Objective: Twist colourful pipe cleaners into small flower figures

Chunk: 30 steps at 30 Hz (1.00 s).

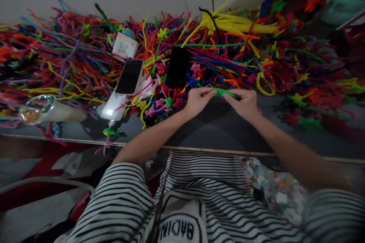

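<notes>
Between my two hands, above the dark tabletop (219, 129), is a folded green pipe cleaner (221, 92). My left hand (198, 101) pinches its left end with thumb and forefinger. My right hand (242, 100) grips the other end, thumb pressed along it. Just beyond my hands lie small twisted pipe cleaner flowers (196, 68) in pink, blue and red. Several straight pipe cleaners (219, 62) in red, blue and green lie behind these. How the green piece is bent under my fingers is hidden.
A black phone (177, 67), a white-edged phone (130, 77), a lit white power bank (112, 106) and a small white box (124, 46) lie left of centre. A drink cup (51, 110) lies tilted farther left. Yellow-handled scissors (265, 82) are at right. Heaped pipe cleaners (82, 57) line the wall.
</notes>
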{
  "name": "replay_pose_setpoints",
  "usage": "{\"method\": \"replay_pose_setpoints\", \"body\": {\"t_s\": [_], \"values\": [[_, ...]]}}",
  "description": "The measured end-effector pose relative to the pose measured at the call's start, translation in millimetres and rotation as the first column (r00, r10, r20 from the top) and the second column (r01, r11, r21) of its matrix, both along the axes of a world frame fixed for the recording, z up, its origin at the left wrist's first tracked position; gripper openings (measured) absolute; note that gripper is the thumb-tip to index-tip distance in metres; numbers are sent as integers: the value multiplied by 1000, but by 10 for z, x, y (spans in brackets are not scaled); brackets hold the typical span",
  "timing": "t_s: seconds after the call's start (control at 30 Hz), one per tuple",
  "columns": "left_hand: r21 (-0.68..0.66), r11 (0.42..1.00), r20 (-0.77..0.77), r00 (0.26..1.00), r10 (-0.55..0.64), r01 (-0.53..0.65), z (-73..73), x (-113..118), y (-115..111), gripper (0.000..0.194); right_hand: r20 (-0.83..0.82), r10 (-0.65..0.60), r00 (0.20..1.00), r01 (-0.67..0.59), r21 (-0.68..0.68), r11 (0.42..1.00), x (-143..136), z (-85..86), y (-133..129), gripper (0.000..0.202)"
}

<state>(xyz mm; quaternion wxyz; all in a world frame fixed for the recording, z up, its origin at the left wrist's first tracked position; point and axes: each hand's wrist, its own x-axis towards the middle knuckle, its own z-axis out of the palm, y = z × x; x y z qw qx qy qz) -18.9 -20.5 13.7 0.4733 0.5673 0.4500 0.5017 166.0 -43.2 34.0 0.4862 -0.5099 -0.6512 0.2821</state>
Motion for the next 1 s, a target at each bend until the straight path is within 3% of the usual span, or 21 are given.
{"method": "replay_pose_setpoints", "body": {"t_s": [0.1,0.23,0.4,0.6,0.73,0.87,1.0], "values": [[-3,999,74,996,-52,52,-19,2,0,14,7,101,995,-100,-81,992,-52,-5,-11,24],[48,994,89,991,-99,95,-31,7,-16,24,-104,192,976,-205,-134,969,-82,-40,2,30],[36,998,32,998,-46,45,-24,0,-35,30,-166,56,985,-78,-133,988,-14,-98,78,28],[-38,990,96,987,-133,137,-55,-19,29,36,-112,141,984,-156,-147,977,31,-78,105,26],[-63,979,117,976,-184,192,-68,-26,91,45,-202,129,971,-171,-210,962,27,-61,108,35],[-11,974,79,972,-223,225,-58,-33,107,45,-332,201,922,-310,-319,895,40,-83,140,44],[16,979,34,978,-204,204,-67,-14,135,42,-519,307,798,-539,-384,750,72,-70,180,46]]}}
